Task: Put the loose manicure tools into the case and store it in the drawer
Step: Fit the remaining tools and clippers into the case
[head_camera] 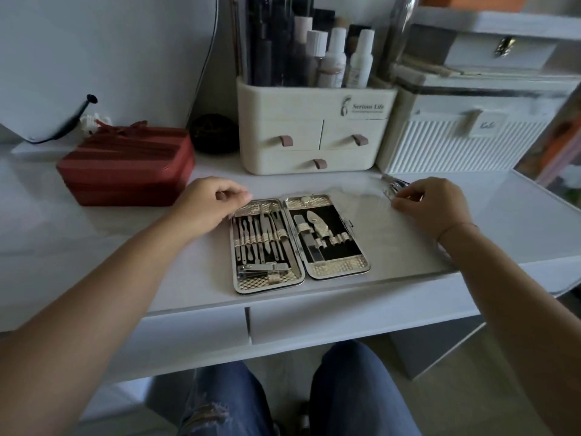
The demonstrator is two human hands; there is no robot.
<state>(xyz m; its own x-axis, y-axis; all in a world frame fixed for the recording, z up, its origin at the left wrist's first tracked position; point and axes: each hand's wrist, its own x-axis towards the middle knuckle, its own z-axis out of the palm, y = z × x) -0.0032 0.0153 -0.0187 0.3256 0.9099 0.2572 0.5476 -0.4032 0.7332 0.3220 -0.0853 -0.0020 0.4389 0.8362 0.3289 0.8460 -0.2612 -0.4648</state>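
- Head view, far left: a red striped box [125,168] sits on the white desk [94,247], well apart from the work.
- Left hand [209,201] rests at the far-left corner of the manicure case [339,269]. Its fingers are curled, with thumb and forefinger drawn together. I cannot tell whether they grip the case rim or only touch it.
- That case lies open and flat in the middle of the desk, near its front edge. Its left half is filled with strapped tools, and its right half has several empty loops.
- Behind the case stands a cosmetics organiser [314,133] with small drawers, all closed.
- Right of the case, a loose metal tool [394,187] lies on the desk, blurred, probably nippers or a clipper. It looks small, stiff and slick, so it is best taken across its handles and kept away from the sharp tip.
- Right hand [435,204] has its fingertips bunched and pinching that tool.
- A white ribbed box [465,136] stands at the far right.
- Below the desktop, a desk drawer [345,319] is closed. The case seems rigid and fairly light. It is likely best snapped shut and then held by both long edges, so that the tools do not spill.
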